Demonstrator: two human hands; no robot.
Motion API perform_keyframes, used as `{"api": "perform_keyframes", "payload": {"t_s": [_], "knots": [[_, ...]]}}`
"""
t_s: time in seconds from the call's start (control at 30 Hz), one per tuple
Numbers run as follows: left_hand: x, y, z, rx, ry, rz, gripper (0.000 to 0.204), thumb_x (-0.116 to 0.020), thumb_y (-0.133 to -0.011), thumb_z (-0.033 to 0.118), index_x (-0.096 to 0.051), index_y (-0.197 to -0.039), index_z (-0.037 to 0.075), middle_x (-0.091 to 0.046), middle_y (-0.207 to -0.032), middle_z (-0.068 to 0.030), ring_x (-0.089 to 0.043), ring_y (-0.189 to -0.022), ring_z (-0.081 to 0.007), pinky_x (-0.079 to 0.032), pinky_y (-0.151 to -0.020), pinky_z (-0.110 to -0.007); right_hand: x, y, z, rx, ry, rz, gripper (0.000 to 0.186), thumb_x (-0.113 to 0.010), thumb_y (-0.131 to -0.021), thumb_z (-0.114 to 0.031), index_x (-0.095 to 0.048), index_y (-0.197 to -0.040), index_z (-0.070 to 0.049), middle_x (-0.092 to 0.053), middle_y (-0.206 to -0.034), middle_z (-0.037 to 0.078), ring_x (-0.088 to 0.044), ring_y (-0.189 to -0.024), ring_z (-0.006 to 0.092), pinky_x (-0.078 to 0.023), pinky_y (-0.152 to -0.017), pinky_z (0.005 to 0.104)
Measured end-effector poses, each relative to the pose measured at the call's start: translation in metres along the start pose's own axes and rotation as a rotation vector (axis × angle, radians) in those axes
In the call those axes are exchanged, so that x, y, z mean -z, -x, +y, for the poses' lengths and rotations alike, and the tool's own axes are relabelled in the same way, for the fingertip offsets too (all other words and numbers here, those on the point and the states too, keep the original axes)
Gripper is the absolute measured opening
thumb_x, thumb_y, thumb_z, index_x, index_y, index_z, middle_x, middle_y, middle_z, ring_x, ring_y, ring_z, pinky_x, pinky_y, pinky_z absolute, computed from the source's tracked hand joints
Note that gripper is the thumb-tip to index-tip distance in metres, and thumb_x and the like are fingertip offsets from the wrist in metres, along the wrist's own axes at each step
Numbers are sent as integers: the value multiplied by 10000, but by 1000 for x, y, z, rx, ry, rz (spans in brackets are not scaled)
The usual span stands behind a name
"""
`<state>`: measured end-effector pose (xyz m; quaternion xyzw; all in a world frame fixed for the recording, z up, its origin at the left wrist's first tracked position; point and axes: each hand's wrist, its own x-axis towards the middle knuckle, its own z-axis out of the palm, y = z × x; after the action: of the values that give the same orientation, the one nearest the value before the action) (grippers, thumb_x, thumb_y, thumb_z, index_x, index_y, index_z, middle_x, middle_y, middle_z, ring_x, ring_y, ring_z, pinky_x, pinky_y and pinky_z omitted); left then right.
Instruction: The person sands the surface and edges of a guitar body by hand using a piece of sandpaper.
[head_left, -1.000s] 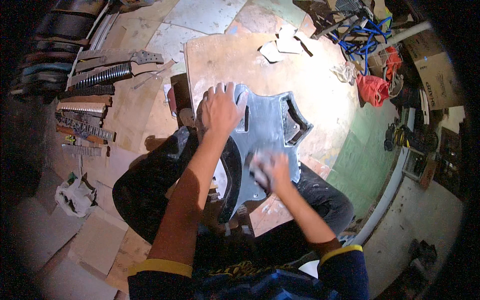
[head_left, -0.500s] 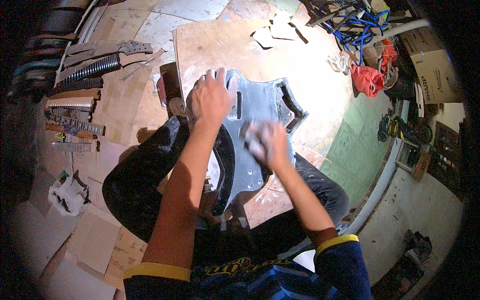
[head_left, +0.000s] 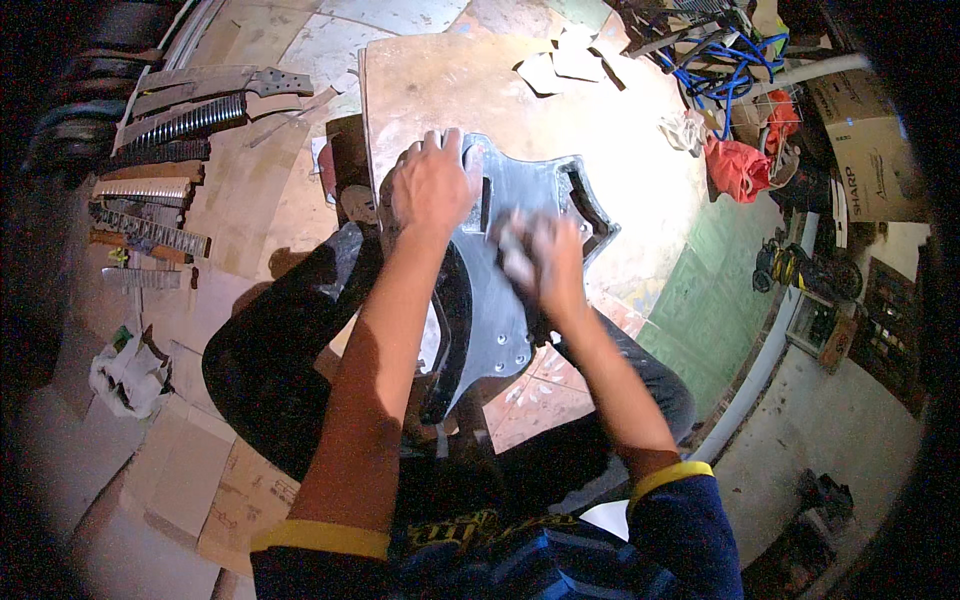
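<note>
A grey guitar body (head_left: 488, 285) lay over the near edge of the wooden board (head_left: 430, 90) as your left hand (head_left: 433, 185) covered its far-left end, grip unclear, your right (head_left: 545, 258) curled around a dark, blurred block (head_left: 504, 230).

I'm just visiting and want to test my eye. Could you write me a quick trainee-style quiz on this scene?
1. Where in the view are the guitar necks? A. on the right; B. at the bottom; C. on the left.
2. True or false: the left hand touches the guitar body.
3. Fill in: the hand that looks blurred is the ____ one.

Key: 1. C; 2. True; 3. right.
</note>
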<state>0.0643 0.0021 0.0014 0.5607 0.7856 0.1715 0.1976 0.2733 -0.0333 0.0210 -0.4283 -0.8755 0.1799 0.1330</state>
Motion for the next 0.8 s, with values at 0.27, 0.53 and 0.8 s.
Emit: {"api": "perform_keyframes", "payload": {"t_s": [0.27, 0.53, 0.8], "knots": [[-8, -2, -10, 5, -5, 71, 421, -532, -978, 435, -627, -1163, 69, -644, -1148, -218, -641, -1056, -397, -518, -898, -520, -28, 95, -45, -106, 14, -73, 177, -705, -804, -192, -655, -968, -150, -612, -1185, 157, -564, -1101, 365, -428, -911, 537], [-16, 0, -9, 20, -20, 50, 422, -524, -980, 430, -628, -1172, 69, -645, -1157, -219, -635, -1079, -397, -513, -915, -523, 1, -34, 11, -149, 86, 96, 356, -717, -804, -221, -670, -1134, -94, -639, -1082, 156, -562, -1021, 370, -430, -876, 484], [-4, 3, -6, 12, -57, 36, 477, -496, -993, 418, -601, -1259, 36, -651, -1183, -234, -649, -1065, -411, -510, -936, -507, 84, -1, 111, -507, 34, 457, 475, -794, -757, -144, -651, -1180, 18, -676, -1153, 207, -627, -1102, 360, -478, -998, 431]]}}
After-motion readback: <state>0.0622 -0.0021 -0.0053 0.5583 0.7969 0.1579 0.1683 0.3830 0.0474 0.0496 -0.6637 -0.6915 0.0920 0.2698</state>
